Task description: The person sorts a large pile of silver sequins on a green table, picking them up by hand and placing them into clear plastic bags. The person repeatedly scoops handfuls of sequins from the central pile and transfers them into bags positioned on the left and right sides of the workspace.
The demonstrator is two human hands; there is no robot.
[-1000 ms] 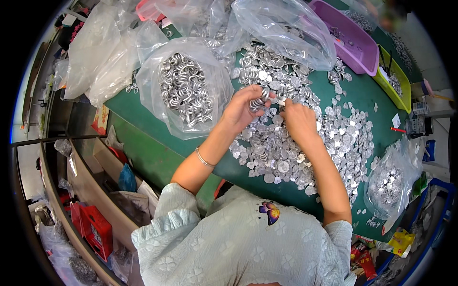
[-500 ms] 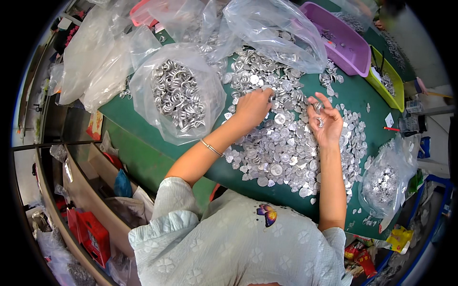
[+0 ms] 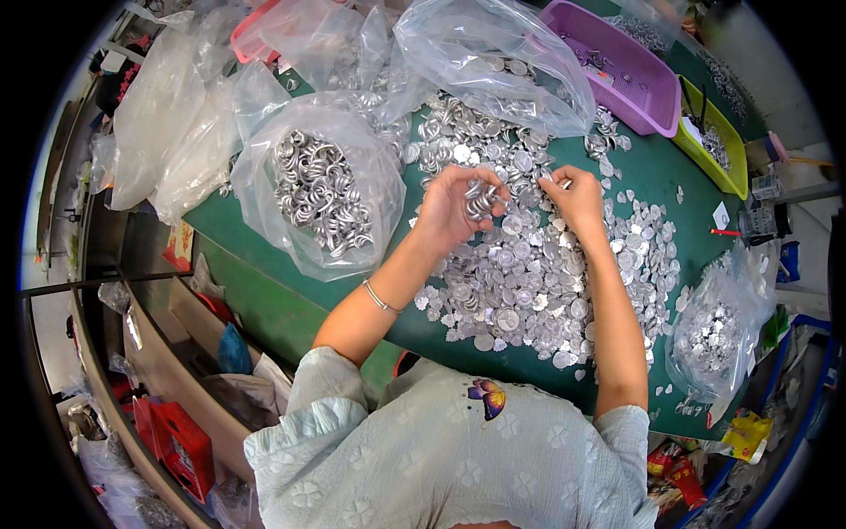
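Note:
My left hand (image 3: pixel 445 210) is turned palm up over the pile, fingers curled around several silver rings (image 3: pixel 482 201). To its right, my right hand (image 3: pixel 577 204) faces down, its thumb and fingers pinched together at the upper part of the pile; a small shiny bit shows at the fingertips, too small to make out. Beneath and between both hands spreads a heap of flat silver metal pieces (image 3: pixel 507 295), some round, some scalloped. Left of my left hand, an opened clear plastic bag (image 3: pixel 256 198) holds many more silver rings (image 3: pixel 324 194).
Another clear bag (image 3: pixel 493 44) lies over the far side of the heap. A purple basket (image 3: pixel 648 97) and a yellow-green basket (image 3: pixel 727 172) stand at the far right of the green table (image 3: pixel 264 242). A filled bag (image 3: pixel 709 339) sits at the right edge.
My left hand has turned over from the pile, bringing the rings in it into sight. My right hand, palm up with rings before, has turned down and moved slightly left, fingers pinched.

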